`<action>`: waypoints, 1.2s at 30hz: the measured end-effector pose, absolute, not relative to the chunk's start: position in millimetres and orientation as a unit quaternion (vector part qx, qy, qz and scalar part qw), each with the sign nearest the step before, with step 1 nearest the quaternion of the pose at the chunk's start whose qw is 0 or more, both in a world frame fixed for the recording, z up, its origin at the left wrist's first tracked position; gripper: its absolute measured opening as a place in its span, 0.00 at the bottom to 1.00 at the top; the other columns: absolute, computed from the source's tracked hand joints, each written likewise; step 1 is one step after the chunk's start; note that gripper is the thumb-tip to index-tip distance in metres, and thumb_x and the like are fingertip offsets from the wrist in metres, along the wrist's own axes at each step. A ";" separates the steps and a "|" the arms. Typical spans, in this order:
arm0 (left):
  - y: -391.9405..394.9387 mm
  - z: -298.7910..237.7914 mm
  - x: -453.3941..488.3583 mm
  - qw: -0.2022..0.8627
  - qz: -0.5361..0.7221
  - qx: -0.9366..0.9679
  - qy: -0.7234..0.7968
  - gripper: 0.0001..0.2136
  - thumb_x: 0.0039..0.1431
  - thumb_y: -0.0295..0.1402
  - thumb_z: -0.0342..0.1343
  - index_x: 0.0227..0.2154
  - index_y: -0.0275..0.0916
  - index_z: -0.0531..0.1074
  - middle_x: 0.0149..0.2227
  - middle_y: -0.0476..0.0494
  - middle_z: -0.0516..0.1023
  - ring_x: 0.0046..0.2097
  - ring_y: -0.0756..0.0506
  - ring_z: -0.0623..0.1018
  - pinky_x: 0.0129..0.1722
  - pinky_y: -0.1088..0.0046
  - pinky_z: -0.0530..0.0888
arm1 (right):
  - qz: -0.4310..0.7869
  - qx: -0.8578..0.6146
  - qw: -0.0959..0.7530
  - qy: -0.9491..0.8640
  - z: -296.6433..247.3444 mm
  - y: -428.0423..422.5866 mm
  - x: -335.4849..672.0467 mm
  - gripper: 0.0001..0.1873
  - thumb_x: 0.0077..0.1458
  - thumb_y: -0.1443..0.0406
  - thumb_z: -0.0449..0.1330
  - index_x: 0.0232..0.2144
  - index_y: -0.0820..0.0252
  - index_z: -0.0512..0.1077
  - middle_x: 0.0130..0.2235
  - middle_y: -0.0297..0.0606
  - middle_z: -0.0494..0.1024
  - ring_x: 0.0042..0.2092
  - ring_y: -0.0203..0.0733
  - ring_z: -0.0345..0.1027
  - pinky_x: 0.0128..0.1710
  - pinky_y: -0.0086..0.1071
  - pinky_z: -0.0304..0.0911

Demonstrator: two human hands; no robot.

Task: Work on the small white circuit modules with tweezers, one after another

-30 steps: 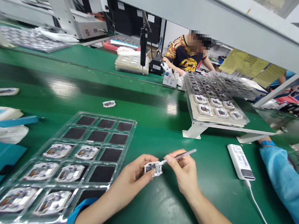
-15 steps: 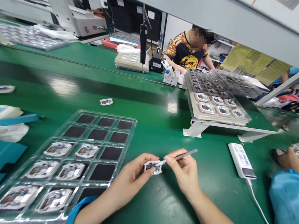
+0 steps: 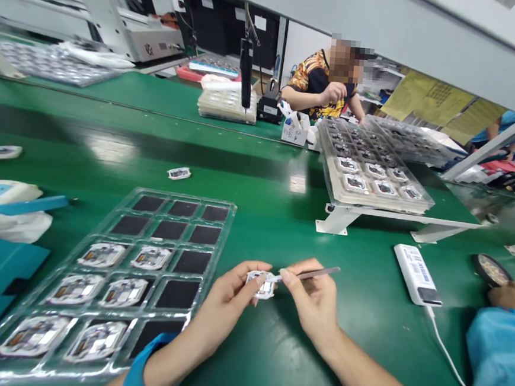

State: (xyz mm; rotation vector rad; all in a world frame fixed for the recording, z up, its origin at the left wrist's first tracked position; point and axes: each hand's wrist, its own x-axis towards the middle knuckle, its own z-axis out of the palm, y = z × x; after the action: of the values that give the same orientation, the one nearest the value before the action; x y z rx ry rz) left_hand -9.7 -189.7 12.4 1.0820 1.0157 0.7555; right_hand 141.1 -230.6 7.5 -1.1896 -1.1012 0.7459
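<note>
My left hand (image 3: 224, 300) pinches a small white circuit module (image 3: 261, 284) between thumb and fingers, just above the green table (image 3: 271, 360). My right hand (image 3: 314, 301) grips thin metal tweezers (image 3: 311, 274), their tip touching the module's right edge. To the left lies a clear plastic tray (image 3: 185, 211) with black pockets; several near pockets hold similar white modules (image 3: 101, 254).
A white power bank (image 3: 417, 273) with a cable lies to the right. A raised stand carries a stack of filled trays (image 3: 374, 181). A co-worker's blue sleeve (image 3: 498, 355) is at right; another person sits behind. A loose module (image 3: 179, 173) rests on the belt.
My hands have tilted the module and the tweezers lie flatter. The co-worker's hand at right has moved back, uncovering a round dish. The person behind raised a hand.
</note>
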 end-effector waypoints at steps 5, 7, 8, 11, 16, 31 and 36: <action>-187.0 12.1 -9.8 0.669 0.344 0.477 0.454 0.16 0.50 0.45 0.63 0.37 0.38 0.76 0.24 0.53 0.71 0.25 0.50 0.66 0.25 0.75 0.63 | 0.281 -0.491 0.626 -0.537 8.3 -233.0 141.4 0.04 0.56 0.69 0.65 0.33 0.55 0.76 0.33 0.36 0.81 0.36 0.40 0.76 0.36 0.33 0.71; -186.9 13.2 -11.1 0.681 0.335 0.463 0.458 0.17 0.51 0.44 0.63 0.38 0.38 0.76 0.24 0.53 0.71 0.25 0.50 0.67 0.25 0.75 0.63 | 0.266 -0.489 0.635 -0.536 8.9 -232.4 143.0 0.04 0.56 0.69 0.65 0.33 0.55 0.76 0.34 0.37 0.80 0.37 0.42 0.76 0.37 0.34 0.72; -187.3 13.9 -12.0 0.687 0.333 0.456 0.458 0.16 0.52 0.44 0.63 0.39 0.38 0.76 0.25 0.52 0.72 0.26 0.50 0.67 0.26 0.74 0.64 | 0.269 -0.488 0.640 -0.529 9.2 -231.8 143.9 0.03 0.56 0.69 0.65 0.33 0.56 0.76 0.34 0.37 0.80 0.38 0.42 0.76 0.37 0.34 0.72; -189.8 15.8 -14.4 0.699 0.338 0.448 0.444 0.16 0.56 0.43 0.59 0.41 0.37 0.77 0.28 0.48 0.75 0.29 0.48 0.69 0.29 0.72 0.66 | 0.312 -0.491 0.641 -0.501 10.2 -229.8 145.9 0.02 0.56 0.67 0.65 0.32 0.56 0.75 0.33 0.36 0.80 0.36 0.41 0.76 0.36 0.34 0.71; -192.9 18.7 -14.8 0.707 0.326 0.464 0.424 0.13 0.60 0.40 0.55 0.40 0.36 0.76 0.30 0.46 0.75 0.30 0.47 0.70 0.30 0.71 0.66 | 0.364 -0.509 0.605 -0.493 11.3 -227.4 146.0 0.03 0.55 0.64 0.66 0.31 0.56 0.75 0.32 0.36 0.82 0.35 0.41 0.76 0.37 0.34 0.70; -190.5 20.5 -16.4 0.642 0.299 0.577 0.406 0.10 0.61 0.38 0.53 0.39 0.40 0.74 0.32 0.48 0.76 0.31 0.46 0.72 0.32 0.71 0.70 | 0.397 -0.537 0.618 -0.416 6.7 -224.2 145.1 0.09 0.51 0.60 0.68 0.28 0.58 0.75 0.28 0.33 0.78 0.32 0.39 0.71 0.34 0.32 0.67; -190.7 18.7 -17.8 0.636 0.289 0.594 0.398 0.10 0.61 0.36 0.52 0.41 0.40 0.74 0.32 0.47 0.76 0.30 0.46 0.72 0.31 0.71 0.69 | 0.406 -0.538 0.617 -0.406 7.8 -222.8 145.6 0.10 0.49 0.59 0.69 0.26 0.58 0.75 0.27 0.33 0.78 0.31 0.39 0.72 0.34 0.32 0.67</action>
State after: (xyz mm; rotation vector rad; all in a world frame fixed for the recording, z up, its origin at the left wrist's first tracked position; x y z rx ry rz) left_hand -17.8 -190.7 18.7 1.3565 0.9099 0.6612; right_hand 145.6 -222.8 7.8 -1.2376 -0.9351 0.9347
